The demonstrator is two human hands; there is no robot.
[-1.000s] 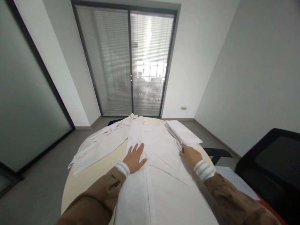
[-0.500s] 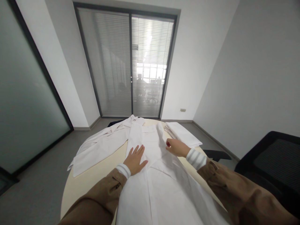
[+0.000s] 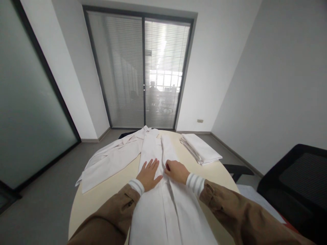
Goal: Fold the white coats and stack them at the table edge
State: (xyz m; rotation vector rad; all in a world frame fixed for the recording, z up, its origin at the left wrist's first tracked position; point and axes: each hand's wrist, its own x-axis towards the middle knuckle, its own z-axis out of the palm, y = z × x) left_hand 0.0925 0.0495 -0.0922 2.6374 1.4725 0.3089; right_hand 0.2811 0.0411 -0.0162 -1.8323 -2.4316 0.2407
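A long white coat (image 3: pixel 150 214) lies lengthwise over the round pale table (image 3: pixel 102 197), its near end running off the bottom of the view. My left hand (image 3: pixel 149 175) rests flat on it, fingers spread. Just to the right, my right hand (image 3: pixel 177 170) is closed on the coat's right side, which is folded inward beside the middle. A narrow gap runs down between the two folded sides. More white cloth (image 3: pixel 112 160) spreads over the table's left side; whether it belongs to the same coat I cannot tell.
A folded stack of white cloth (image 3: pixel 200 148) sits on the table's far right edge. A black mesh chair (image 3: pixel 298 177) stands at the right, with white cloth (image 3: pixel 260 202) on its seat. Behind the table is a glass partition with blinds (image 3: pixel 122 75).
My right hand has moved left, bringing the coat's right side inward over the middle. More of the table's right side now shows. The left hand has stayed nearly in place.
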